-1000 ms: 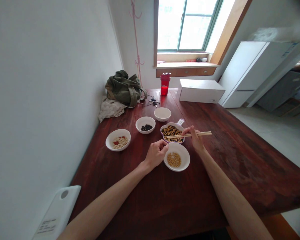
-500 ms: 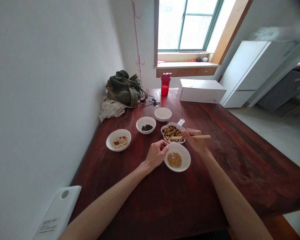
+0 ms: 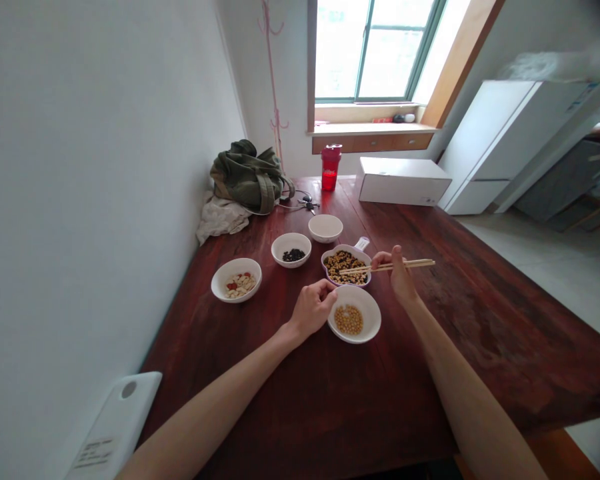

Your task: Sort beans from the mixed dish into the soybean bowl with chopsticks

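Wooden chopsticks (image 3: 420, 263) are held in my right hand (image 3: 396, 272), their tips among the mixed yellow and black beans in a purple-rimmed dish (image 3: 326, 273) with a short handle. My left hand (image 3: 314, 307) has its fingers closed on the left rim of a white bowl (image 3: 371, 320) that holds yellow beans (image 3: 349, 320). Behind and to the left stands a white bowl with black beans (image 3: 293, 255). Another white bowl (image 3: 325, 229), with nothing visible in it, is behind the dish. The leftmost bowl (image 3: 221, 291) contains pale pieces and a few red ones.
On the dark red table (image 3: 280, 413) are a green bag (image 3: 245, 177) on a cloth (image 3: 223, 219), keys (image 3: 309, 204), a red bottle (image 3: 331, 168) and a white box (image 3: 403, 181). A white device (image 3: 115, 420) is at the lower left, by the wall.
My right hand has shifted slightly right and changed its hold, with the thumb now raised. The chopsticks have moved right and tilt up a little more. My left hand stays at the bowl.
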A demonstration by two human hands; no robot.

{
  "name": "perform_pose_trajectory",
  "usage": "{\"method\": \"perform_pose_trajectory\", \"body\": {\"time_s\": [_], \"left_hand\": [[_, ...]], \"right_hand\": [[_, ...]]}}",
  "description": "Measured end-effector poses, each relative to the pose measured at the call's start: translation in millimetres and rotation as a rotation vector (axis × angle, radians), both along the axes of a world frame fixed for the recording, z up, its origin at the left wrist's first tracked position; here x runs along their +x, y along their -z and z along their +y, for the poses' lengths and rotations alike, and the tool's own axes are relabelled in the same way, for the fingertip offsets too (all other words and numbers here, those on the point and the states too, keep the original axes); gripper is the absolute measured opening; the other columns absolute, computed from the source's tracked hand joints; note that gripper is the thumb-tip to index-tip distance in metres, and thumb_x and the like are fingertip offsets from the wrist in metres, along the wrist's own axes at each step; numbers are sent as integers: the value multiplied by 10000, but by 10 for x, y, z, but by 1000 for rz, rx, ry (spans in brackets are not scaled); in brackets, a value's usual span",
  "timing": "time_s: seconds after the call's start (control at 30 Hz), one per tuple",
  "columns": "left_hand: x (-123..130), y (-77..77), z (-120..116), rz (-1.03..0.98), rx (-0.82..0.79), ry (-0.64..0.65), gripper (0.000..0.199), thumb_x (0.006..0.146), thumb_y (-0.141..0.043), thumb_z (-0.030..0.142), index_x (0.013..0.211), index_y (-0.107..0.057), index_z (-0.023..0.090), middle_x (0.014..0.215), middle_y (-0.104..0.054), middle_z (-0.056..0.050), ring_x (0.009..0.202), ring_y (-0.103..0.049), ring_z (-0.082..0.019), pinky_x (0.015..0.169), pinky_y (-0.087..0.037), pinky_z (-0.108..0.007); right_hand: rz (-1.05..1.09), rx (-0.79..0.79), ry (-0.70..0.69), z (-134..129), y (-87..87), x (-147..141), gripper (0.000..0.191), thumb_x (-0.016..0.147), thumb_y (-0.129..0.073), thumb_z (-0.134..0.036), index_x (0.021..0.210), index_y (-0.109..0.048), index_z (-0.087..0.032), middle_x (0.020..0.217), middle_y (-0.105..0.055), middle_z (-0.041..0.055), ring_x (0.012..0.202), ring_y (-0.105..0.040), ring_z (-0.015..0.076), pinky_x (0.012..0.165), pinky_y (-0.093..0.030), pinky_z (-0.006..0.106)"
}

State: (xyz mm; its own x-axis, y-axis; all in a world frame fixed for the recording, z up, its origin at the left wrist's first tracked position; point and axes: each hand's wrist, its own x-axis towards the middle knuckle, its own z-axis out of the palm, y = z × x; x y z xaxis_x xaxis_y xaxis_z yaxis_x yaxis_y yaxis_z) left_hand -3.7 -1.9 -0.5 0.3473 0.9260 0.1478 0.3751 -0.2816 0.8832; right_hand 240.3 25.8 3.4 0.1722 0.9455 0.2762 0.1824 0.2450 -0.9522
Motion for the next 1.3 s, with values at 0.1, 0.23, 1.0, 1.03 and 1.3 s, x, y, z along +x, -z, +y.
{"method": "perform_pose_trajectory", "body": {"time_s": [0.1, 0.23, 1.0, 1.03, 1.3], "left_hand": [[-4, 0, 2, 3, 10, -1, 252, 926, -581, 336, 894, -746, 149, 716, -686, -17, 611, -530, -132, 584, -376, -235], [-5, 0, 7, -4, 4, 2, 253, 928, -576, 336, 900, -743, 148, 740, -699, -22, 626, -545, -135, 591, -384, -236], [-2, 11, 5, -4, 3, 8, 266, 933, -571, 349, 909, -747, 151, 731, -691, -19, 618, -536, -133, 587, -382, -237], [-3, 15, 7, -4, 3, 8, 266, 933, -570, 348, 910, -747, 151, 735, -693, -19, 616, -535, -132, 586, -382, -237], [-5, 31, 14, -6, -11, 4, 260, 931, -574, 344, 917, -746, 151, 751, -707, -28, 633, -553, -139, 590, -384, -236]], "right_hand": [[4, -4, -21, 16, 52, -23, 825, 925, -120, -832, 605, -597, -240, 606, -631, 58, 632, -598, 208, 687, -487, 353], [-6, -16, -60, 14, 85, -53, 837, 916, -99, -842, 597, -584, -239, 600, -611, 47, 637, -586, 205, 700, -482, 345], [0, -11, -23, 58, 173, -3, 803, 940, -237, -816, 568, -650, -237, 593, -647, 52, 640, -603, 211, 730, -477, 365], [13, -15, -17, 64, 184, 6, 801, 939, -241, -817, 567, -650, -238, 594, -649, 53, 641, -605, 212, 735, -481, 367], [323, -26, 10, 53, 95, 35, 757, 907, -332, -833, 515, -600, -244, 617, -648, 71, 672, -624, 227, 733, -508, 384]]}}
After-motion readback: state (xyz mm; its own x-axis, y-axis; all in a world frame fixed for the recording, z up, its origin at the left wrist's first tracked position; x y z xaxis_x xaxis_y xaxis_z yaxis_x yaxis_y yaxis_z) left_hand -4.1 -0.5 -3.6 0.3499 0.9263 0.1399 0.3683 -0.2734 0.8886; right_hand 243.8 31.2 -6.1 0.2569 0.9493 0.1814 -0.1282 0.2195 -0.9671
